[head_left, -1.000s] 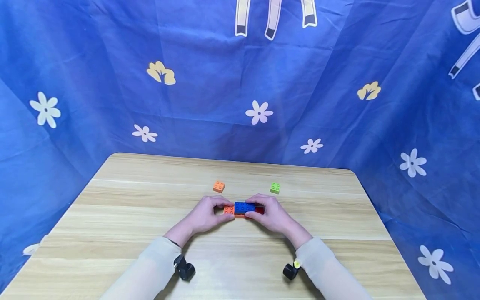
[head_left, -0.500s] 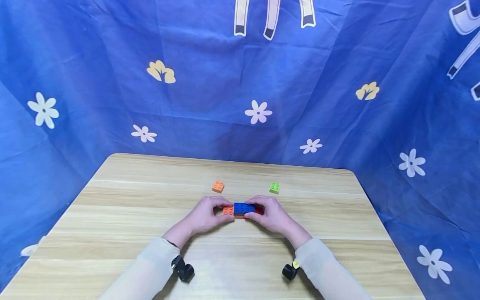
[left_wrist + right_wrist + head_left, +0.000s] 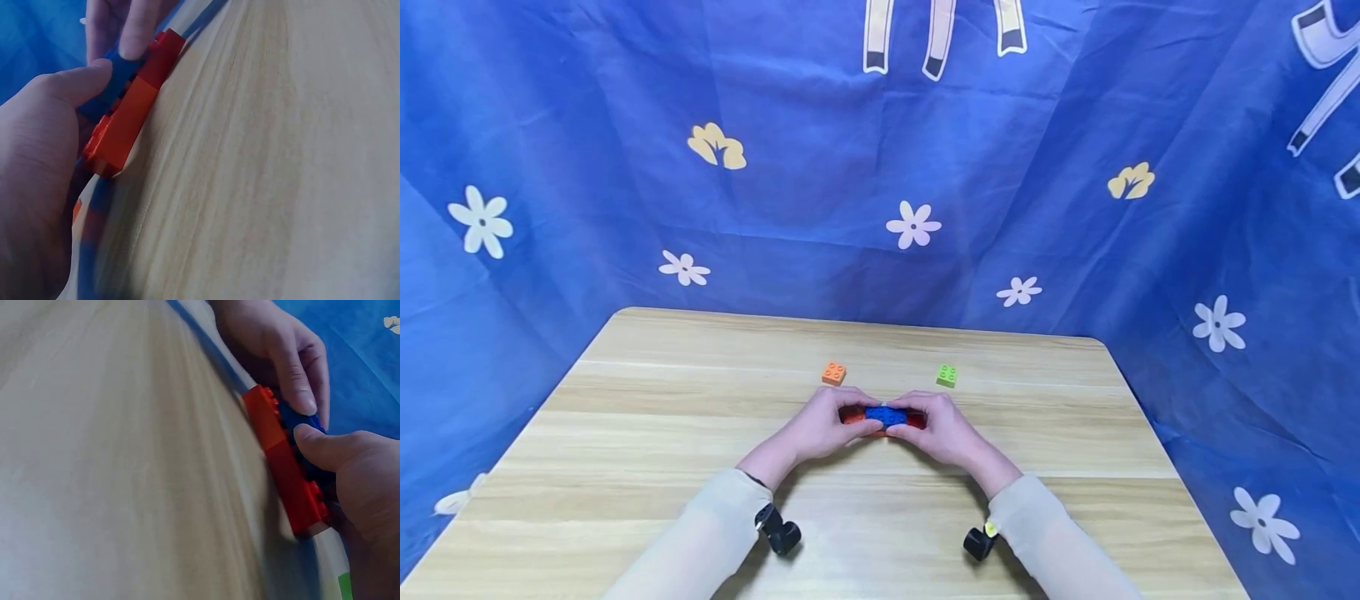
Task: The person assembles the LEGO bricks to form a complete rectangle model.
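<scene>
A blue toy building brick (image 3: pixel 886 416) lies across the tops of an orange brick (image 3: pixel 128 122) and a red brick (image 3: pixel 294 487), which stand end to end. My left hand (image 3: pixel 829 425) pinches the blue brick between thumb and fingers at its left part, above the orange one. From the other side, my right hand (image 3: pixel 946 427) pinches the same blue brick above the red one. Both thumbs are on its near side, their tips close together. Fingers partly cover the blue brick's far side. Whether its underside is fully seated on the studs I cannot tell.
Behind the hands, a small loose orange brick (image 3: pixel 833 372) lies to the left and a lime green brick (image 3: pixel 947 376) to the right. The wooden table (image 3: pixel 700 350) ends at a blue patterned cloth (image 3: pixel 820 275) at the back.
My left hand has shifted right, from gripping the orange brick to pinching the blue brick. The right hand stays on the blue brick. The view has drifted slightly.
</scene>
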Demonstrator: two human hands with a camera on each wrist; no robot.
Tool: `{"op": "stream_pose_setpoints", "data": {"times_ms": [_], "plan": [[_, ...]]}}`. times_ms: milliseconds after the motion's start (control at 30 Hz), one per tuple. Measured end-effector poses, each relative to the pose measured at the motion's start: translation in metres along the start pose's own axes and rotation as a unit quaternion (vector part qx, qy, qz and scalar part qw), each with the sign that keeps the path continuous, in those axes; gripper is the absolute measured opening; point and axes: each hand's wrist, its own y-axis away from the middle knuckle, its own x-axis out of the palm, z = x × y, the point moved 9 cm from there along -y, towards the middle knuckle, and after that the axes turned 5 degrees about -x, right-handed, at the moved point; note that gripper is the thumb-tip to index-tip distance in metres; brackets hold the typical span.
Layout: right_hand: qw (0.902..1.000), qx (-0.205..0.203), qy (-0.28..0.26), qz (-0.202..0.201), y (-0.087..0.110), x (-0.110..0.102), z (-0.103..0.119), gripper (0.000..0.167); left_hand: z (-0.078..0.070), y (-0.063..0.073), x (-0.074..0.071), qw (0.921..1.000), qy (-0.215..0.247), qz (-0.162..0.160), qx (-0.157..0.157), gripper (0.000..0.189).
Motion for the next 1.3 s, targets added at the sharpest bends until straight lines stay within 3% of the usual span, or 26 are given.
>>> {"op": "stream_pose_setpoints", "data": {"times_ms": [233,800,1300], "plan": [[0.9986,0.047,-0.023,0.004,0.001,-0.003,-0.009,0.032,0.000,-0.001,0.000,1.0000,0.005,0.001,0.001,0.031],[0.9989,0.043,-0.019,-0.004,-0.003,-0.002,-0.011,0.030,0.006,-0.003,-0.002,0.9999,0.009,0.002,-0.014,0.031],[0.9979,0.033,-0.056,-0.004,-0.002,0.001,-0.016,0.027,0.008,-0.003,0.004,0.9995,0.030,-0.001,-0.010,0.029]]}}
